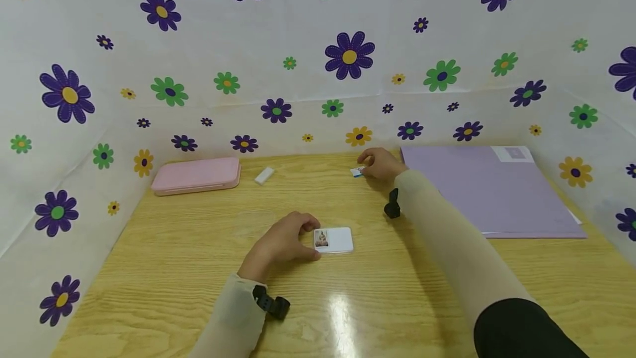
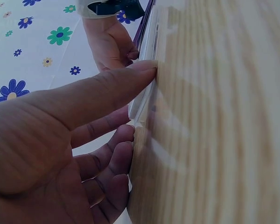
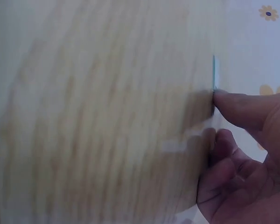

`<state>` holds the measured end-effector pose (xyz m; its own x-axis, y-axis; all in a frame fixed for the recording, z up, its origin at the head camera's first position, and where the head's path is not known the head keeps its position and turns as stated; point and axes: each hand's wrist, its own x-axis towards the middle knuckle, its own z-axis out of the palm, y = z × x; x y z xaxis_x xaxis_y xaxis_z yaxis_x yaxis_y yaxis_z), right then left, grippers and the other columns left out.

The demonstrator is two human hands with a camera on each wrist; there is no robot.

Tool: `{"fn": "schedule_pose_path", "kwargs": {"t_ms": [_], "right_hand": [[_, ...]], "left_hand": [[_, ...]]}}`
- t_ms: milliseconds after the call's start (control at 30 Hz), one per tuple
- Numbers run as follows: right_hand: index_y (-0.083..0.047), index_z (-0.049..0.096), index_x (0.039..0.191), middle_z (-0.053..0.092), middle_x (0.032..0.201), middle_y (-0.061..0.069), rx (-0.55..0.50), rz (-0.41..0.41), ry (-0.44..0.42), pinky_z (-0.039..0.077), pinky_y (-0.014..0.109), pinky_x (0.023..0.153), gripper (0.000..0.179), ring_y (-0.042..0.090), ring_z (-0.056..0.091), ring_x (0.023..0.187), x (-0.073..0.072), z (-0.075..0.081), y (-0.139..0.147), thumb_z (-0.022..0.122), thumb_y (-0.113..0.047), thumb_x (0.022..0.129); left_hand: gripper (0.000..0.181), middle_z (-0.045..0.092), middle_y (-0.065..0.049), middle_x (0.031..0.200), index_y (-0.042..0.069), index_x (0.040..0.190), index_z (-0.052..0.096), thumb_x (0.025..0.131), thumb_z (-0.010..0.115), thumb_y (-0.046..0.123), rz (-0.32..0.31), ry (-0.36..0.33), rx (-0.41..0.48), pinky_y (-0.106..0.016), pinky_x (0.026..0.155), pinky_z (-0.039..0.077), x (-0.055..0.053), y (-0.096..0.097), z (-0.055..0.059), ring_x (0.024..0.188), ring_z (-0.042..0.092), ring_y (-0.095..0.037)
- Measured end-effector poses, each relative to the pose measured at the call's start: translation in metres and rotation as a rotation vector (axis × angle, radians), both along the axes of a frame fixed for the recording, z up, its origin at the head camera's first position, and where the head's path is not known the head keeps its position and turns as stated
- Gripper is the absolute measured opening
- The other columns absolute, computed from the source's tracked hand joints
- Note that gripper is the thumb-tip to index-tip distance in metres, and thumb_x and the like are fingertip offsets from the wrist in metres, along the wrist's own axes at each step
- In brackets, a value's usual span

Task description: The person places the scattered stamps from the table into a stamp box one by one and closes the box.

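On the wooden table lies a flat white card holder (image 1: 340,240) with a small picture at its left end. My left hand (image 1: 285,239) holds it by the left end, the thumb at the near corner and a finger at the far one. In the left wrist view, the thumb (image 2: 116,88) meets the edge of the holder. Farther back, my right hand (image 1: 381,164) pinches a small flat white-and-blue card (image 1: 357,172) low against the tabletop. The right wrist view shows the card's blue edge (image 3: 214,70) at the thumb tip; the fingers cover the rest.
A pink pencil case (image 1: 196,175) lies at the back left, with a small white block (image 1: 264,175) beside it. A clear thin sheet (image 1: 253,222) lies left of the card holder. A large purple folder (image 1: 492,192) covers the right side. Flower-printed cloth (image 1: 298,26) walls the back and sides.
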<state>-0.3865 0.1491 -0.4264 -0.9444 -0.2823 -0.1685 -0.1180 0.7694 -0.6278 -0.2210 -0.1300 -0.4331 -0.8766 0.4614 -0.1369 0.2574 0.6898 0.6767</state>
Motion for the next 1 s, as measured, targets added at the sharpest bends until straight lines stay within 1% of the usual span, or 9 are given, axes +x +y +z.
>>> {"fn": "schedule_pose_path", "kwargs": {"t_ms": [100,233,400,500,600,700,767,900,1000], "right_hand": [[-0.005,0.063,0.116,0.058,0.114,0.018,-0.001,0.018,0.003,0.043,0.044,0.093,0.02,0.032,0.052,0.101,0.0013,0.0006,0.0007,0.062,-0.008,0.096],[-0.006,0.064,0.109,0.059,0.112,0.016,0.032,0.021,0.008,0.044,0.042,0.091,0.013,0.03,0.053,0.099,0.0021,0.0001,0.0003,0.061,-0.009,0.097],[-0.006,0.063,0.105,0.059,0.111,0.015,0.038,0.03,-0.023,0.044,0.041,0.09,0.009,0.029,0.052,0.098,0.0037,-0.0002,0.0014,0.062,-0.009,0.096],[-0.004,0.062,0.103,0.059,0.109,0.014,0.024,0.038,-0.017,0.044,0.04,0.091,0.009,0.028,0.052,0.098,0.0057,0.002,0.0024,0.062,-0.008,0.096],[-0.002,0.061,0.102,0.06,0.107,0.014,0.006,0.033,0.009,0.044,0.04,0.092,0.009,0.028,0.052,0.098,0.0081,0.0058,0.0026,0.063,-0.007,0.095],[-0.001,0.062,0.1,0.06,0.104,0.014,-0.012,0.007,0.029,0.044,0.041,0.091,0.008,0.028,0.052,0.096,0.0096,0.0078,0.0025,0.064,-0.005,0.094],[-0.001,0.062,0.1,0.06,0.102,0.014,-0.023,-0.015,0.039,0.044,0.041,0.09,0.009,0.028,0.052,0.095,0.0093,0.0062,0.0032,0.066,-0.005,0.092],[0.0,0.064,0.103,0.061,0.102,0.014,-0.053,-0.061,0.047,0.046,0.038,0.087,0.015,0.027,0.054,0.094,0.0081,0.0006,0.0051,0.07,-0.006,0.091],[0.0,0.067,0.106,0.063,0.102,0.014,-0.062,-0.085,0.059,0.048,0.036,0.082,0.017,0.026,0.056,0.093,0.0089,0.0009,0.0055,0.071,-0.008,0.091]], "left_hand": [[0.053,0.055,-0.001,0.108,0.011,0.12,0.064,0.074,0.089,0.021,0.001,0.001,-0.001,-0.038,0.091,0.043,0.0004,0.0008,0.0003,0.097,0.05,-0.018],[0.054,0.055,-0.001,0.108,0.011,0.12,0.064,0.074,0.089,0.022,0.005,-0.005,0.004,-0.039,0.092,0.043,0.0011,0.0015,-0.0011,0.098,0.05,-0.018],[0.054,0.056,-0.001,0.11,0.011,0.12,0.064,0.074,0.089,0.022,0.012,-0.024,0.004,-0.04,0.095,0.043,0.0032,0.0023,-0.0019,0.1,0.051,-0.019],[0.054,0.055,0.0,0.111,0.013,0.122,0.063,0.075,0.089,0.023,0.029,-0.038,-0.002,-0.039,0.096,0.043,0.0037,0.0031,0.0008,0.101,0.051,-0.018],[0.054,0.055,0.0,0.112,0.013,0.122,0.063,0.075,0.088,0.023,0.037,-0.047,0.0,-0.04,0.096,0.043,0.0039,0.0031,0.0046,0.102,0.051,-0.019],[0.054,0.056,-0.001,0.112,0.012,0.122,0.063,0.075,0.089,0.022,0.037,-0.047,0.0,-0.04,0.097,0.043,0.0039,0.0025,0.0063,0.102,0.051,-0.019],[0.055,0.056,-0.001,0.112,0.012,0.122,0.063,0.075,0.089,0.021,0.036,-0.045,-0.001,-0.04,0.097,0.043,0.0039,0.0021,0.0059,0.102,0.052,-0.019],[0.054,0.056,-0.001,0.111,0.012,0.121,0.064,0.074,0.089,0.021,0.04,-0.04,-0.001,-0.04,0.096,0.043,0.0038,0.0023,0.0041,0.101,0.052,-0.019],[0.054,0.055,0.0,0.11,0.012,0.121,0.064,0.074,0.089,0.022,0.044,-0.031,-0.004,-0.039,0.095,0.043,0.0026,0.0027,0.0027,0.099,0.051,-0.019]]}}
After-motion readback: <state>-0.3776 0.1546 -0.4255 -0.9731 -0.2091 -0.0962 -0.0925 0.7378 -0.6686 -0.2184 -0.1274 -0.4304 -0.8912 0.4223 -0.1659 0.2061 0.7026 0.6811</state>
